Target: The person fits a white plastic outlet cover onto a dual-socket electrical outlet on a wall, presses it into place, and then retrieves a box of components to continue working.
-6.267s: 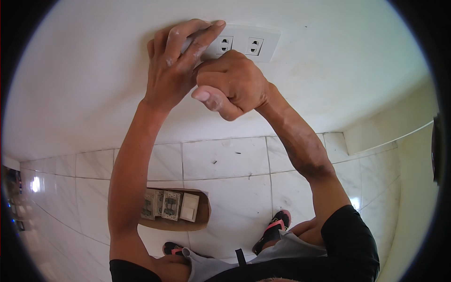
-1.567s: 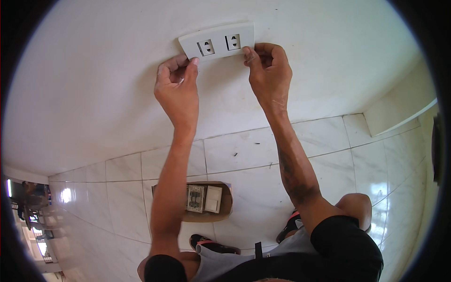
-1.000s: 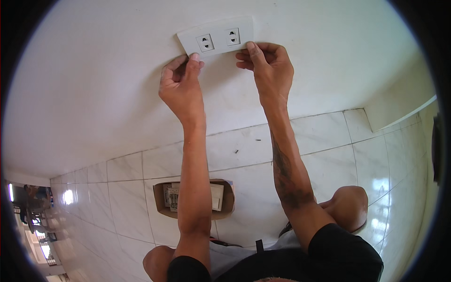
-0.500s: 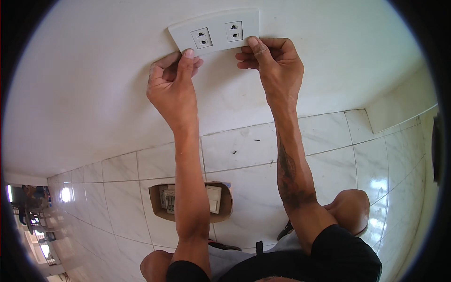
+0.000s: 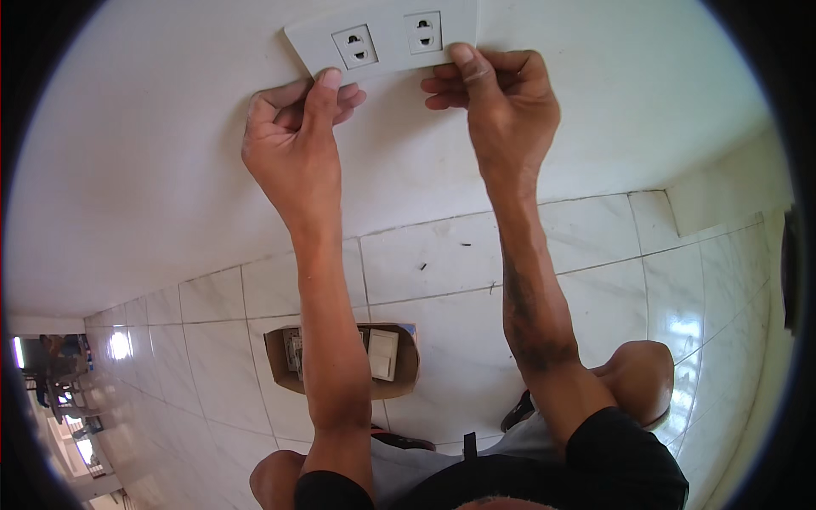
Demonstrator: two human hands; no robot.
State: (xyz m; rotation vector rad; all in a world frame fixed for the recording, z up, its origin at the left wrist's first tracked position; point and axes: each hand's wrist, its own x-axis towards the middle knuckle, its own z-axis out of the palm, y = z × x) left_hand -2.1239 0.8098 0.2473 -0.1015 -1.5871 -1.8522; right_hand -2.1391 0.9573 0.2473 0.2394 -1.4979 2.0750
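We see a smooth, off-white wall above glossy, grey-veined floor tiles, where an oblong brown cardboard box sits. At the wall is a flat, rectangular white socket plate; our left hand and right hand pinch its lower edge near opposite corners. Two thin dark slivers lie on the tiles.

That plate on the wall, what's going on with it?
A person is holding a white plate with two sockets at the wall, using both bare hands. The left hand grips near its lower left corner, the right hand near its lower right, thumbs on the front. Whether it sits flush is unclear. Below, on the tiled floor, an open box holds pale pieces.
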